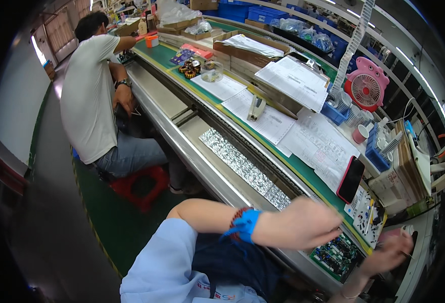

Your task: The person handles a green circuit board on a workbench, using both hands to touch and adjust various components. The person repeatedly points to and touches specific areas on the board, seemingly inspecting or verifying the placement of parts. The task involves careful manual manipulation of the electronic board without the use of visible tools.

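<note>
My left hand [303, 223], blurred by motion, hangs over the conveyor with its fingers curled together; whatever they may hold is hidden. A blue band and a dark red bead bracelet [236, 226] circle that wrist. Under and beside it lies a green circuit board [336, 256] full of small components. To the board's right is my right hand [388, 255], also smeared, its fingers bent inward; a thin wire-like piece seems to show at the fingertips, too small to name. Beyond the board, a white sheet with small loose components [368, 217] rests on the bench.
A dark phone with a red edge [350, 179] lies on papers. Behind stand blue bins [378, 151] with component strips and a pink fan [368, 83]. A silver sheet [245, 164] lies along the conveyor. A co-worker [88, 96] sits at the left on a red stool [144, 187].
</note>
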{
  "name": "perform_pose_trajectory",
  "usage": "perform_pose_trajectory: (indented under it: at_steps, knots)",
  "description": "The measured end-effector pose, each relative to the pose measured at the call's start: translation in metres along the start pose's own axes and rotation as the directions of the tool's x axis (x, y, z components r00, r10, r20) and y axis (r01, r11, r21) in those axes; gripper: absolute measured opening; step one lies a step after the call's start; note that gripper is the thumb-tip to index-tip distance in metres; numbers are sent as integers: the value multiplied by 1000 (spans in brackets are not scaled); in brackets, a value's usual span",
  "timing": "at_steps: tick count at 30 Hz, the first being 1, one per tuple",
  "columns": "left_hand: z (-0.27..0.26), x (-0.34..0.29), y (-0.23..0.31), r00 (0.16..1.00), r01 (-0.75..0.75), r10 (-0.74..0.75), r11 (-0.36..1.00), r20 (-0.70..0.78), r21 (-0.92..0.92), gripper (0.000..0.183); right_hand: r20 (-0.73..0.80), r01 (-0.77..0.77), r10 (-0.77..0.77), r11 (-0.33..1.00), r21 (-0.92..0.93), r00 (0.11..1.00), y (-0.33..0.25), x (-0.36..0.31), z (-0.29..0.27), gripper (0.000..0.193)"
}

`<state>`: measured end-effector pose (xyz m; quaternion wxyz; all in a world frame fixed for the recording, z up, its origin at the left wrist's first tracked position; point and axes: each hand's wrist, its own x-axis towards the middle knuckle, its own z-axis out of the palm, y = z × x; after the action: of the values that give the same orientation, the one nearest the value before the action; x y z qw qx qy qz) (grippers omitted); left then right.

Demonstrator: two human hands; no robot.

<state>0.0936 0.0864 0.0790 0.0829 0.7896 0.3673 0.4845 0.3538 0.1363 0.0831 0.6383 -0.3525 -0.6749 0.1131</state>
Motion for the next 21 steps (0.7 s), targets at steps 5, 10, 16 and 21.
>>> perform_pose_trajectory:
  at_steps: [5, 10, 16, 21]
  knots:
    - [-10, 11, -41, 922, 178, -152, 983, -357, 42, 17, 868, 183, -36, 981, -64, 496, -10, -68, 64, 41]
    - [33, -84, -45, 990, 140, -141, 988, 21, 66, 14, 889, 312, 135, 904, -291, 437, -13, -74, 62, 49]
    - [62, -105, -48, 974, 199, -195, 980, -112, 26, 29, 888, 324, 223, 872, -366, 403, -10, -74, 57, 37]
    - [83, -101, -54, 958, 286, -283, 954, -50, 88, 42, 869, 351, 221, 849, -395, 442, 9, -74, 53, 37]
